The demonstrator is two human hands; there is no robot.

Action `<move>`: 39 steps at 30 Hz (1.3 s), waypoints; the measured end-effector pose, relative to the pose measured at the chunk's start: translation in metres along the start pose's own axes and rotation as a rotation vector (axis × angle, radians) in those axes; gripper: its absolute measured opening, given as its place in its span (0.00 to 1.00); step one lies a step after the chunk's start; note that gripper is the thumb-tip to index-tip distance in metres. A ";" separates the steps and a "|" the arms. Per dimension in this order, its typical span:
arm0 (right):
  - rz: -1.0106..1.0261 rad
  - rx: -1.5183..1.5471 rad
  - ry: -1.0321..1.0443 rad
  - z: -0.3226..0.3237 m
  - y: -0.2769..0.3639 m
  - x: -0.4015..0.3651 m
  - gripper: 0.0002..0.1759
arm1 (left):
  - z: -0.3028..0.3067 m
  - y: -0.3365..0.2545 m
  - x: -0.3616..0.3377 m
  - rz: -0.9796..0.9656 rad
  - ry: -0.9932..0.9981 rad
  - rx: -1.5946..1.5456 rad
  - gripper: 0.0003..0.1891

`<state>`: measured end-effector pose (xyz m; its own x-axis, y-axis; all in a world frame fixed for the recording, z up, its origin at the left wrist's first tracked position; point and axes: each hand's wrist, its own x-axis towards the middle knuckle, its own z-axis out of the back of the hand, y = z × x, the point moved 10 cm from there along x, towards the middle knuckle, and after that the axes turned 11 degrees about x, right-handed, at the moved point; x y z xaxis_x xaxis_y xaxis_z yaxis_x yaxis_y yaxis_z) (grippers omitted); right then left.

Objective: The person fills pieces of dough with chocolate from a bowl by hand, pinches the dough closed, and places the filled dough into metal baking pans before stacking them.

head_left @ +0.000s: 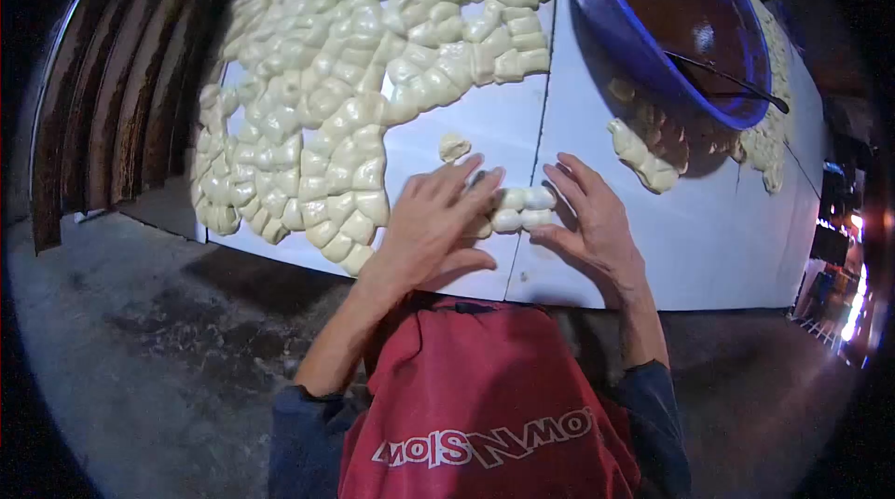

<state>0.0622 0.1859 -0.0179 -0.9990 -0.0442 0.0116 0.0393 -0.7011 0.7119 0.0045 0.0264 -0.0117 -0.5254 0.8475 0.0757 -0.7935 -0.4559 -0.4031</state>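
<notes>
A small cluster of pale, glossy dough pieces (522, 209) lies on the white tabletop between my two hands, pressed side by side in short rows. My left hand (436, 218) reaches over the cluster's left end, its fingers stretched and apart, covering part of the dough. At the right end, my right hand (594, 219) rests with thumb and fingers spread around the edge, fingertips touching or very near the dough. Just above my left fingertips sits a loose scrap of dough (454, 147). A wide sheet of packed dough pieces (326, 98) covers the table's left and far side.
A large purple tub (615, 5) with brown contents stands at the back right, a thin dark-handled tool (736, 80) across its rim. More dough (648, 159) lies below it. Curved rusty metal sheets (130, 80) stand left of the white table (709, 247).
</notes>
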 end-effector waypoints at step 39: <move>0.925 0.055 0.498 -0.112 0.604 0.363 0.22 | 0.509 0.247 -0.254 0.381 -0.609 0.260 0.21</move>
<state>-0.2742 -0.3332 0.3379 -0.4569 -0.8422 0.2863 0.7686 -0.2117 0.6037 -0.2145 -0.4398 0.3333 -0.7939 0.3538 0.4945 -0.5309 -0.7998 -0.2801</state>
